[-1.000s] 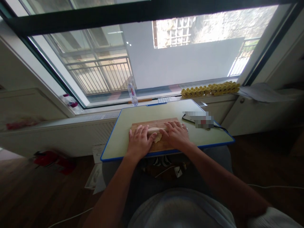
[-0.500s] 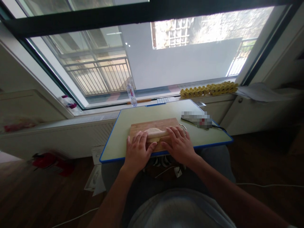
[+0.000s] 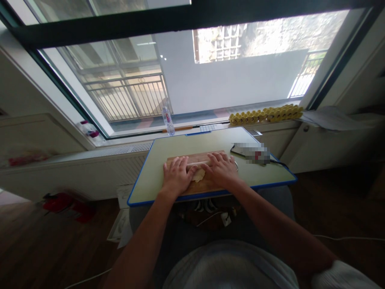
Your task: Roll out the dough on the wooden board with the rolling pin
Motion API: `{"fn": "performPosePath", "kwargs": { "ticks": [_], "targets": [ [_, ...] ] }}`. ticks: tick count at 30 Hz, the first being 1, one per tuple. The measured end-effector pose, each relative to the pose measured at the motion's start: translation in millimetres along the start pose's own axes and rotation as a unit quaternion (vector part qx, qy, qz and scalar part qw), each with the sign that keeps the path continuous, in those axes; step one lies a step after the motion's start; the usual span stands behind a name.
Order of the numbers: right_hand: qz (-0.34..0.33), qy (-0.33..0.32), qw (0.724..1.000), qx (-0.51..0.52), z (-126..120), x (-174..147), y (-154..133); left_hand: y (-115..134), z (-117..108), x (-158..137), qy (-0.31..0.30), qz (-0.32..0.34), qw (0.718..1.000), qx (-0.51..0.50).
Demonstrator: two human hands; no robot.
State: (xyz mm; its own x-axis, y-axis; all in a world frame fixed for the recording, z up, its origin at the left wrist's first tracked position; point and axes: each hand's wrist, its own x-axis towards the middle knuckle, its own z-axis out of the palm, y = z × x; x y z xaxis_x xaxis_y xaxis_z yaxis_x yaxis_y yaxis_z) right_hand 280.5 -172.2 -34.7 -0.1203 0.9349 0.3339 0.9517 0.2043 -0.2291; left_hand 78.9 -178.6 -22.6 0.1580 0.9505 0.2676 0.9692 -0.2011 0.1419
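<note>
A pale rolling pin [image 3: 196, 164] lies crosswise on a wooden cutting board [image 3: 211, 185], which rests on a small light-green table [image 3: 249, 173]. Under and in front of the pin is a flattened piece of dough [image 3: 198, 175], partly covered by the pin and my thumbs. My left hand [image 3: 177, 174] is closed over the pin's left end, its fingers laid forward across it. Over the right end, my right hand [image 3: 221, 168] holds the pin the same way. Both ends of the pin are hidden beneath my hands.
A phone [image 3: 251, 153] with a blurred screen and a cable lies on the table's right side. Along the windowsill stand a clear bottle [image 3: 168, 121] and yellow egg-carton-like trays [image 3: 266, 114]. A red fire extinguisher [image 3: 69, 206] is on the floor at left.
Both hands and the rolling pin have moved forward, away from me, over the dough. More of the dough now shows on the near side of the pin.
</note>
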Motion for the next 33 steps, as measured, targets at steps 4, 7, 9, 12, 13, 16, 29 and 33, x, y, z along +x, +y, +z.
{"fn": "performPosePath", "kwargs": {
  "ticks": [4, 7, 9, 12, 13, 16, 29, 33],
  "targets": [
    [0.007, -0.012, 1.0, 0.003, 0.4, 8.9, -0.7, -2.7, 0.0, 14.6, -0.017, -0.006, 1.0, -0.006],
    [-0.01, 0.013, 1.0, -0.009, -0.1, -2.2, -3.6, -1.9, 0.2, 8.1, -0.006, -0.005, 1.0, -0.007],
    [-0.029, 0.035, 0.999, -0.017, -1.6, -16.5, -6.4, 0.1, 0.9, -5.6, 0.019, 0.003, 1.0, -0.004],
    [-0.053, 0.051, 0.997, -0.01, -5.0, -42.9, -9.7, 4.1, 0.3, -34.8, 0.053, 0.022, 0.998, -0.005],
    [-0.057, 0.05, 0.997, -0.004, -6.2, -51.6, -9.9, 5.5, -0.6, -44.7, 0.058, 0.027, 0.998, -0.007],
    [-0.06, 0.04, 0.997, 0.012, -8.9, -71.6, -7.5, 8.9, -4.3, -67.2, 0.057, 0.037, 0.998, -0.015],
    [0.01, -0.029, 0.999, -0.014, -6.8, 10.7, -4.9, 3.6, 1.8, 5.1, 0.002, -0.009, 1.0, -0.01],
    [0.02, -0.031, 0.999, -0.018, -1.4, 21.9, -3.6, 1.9, 1.9, 16.6, -0.002, -0.014, 1.0, -0.003]
  ]
}}
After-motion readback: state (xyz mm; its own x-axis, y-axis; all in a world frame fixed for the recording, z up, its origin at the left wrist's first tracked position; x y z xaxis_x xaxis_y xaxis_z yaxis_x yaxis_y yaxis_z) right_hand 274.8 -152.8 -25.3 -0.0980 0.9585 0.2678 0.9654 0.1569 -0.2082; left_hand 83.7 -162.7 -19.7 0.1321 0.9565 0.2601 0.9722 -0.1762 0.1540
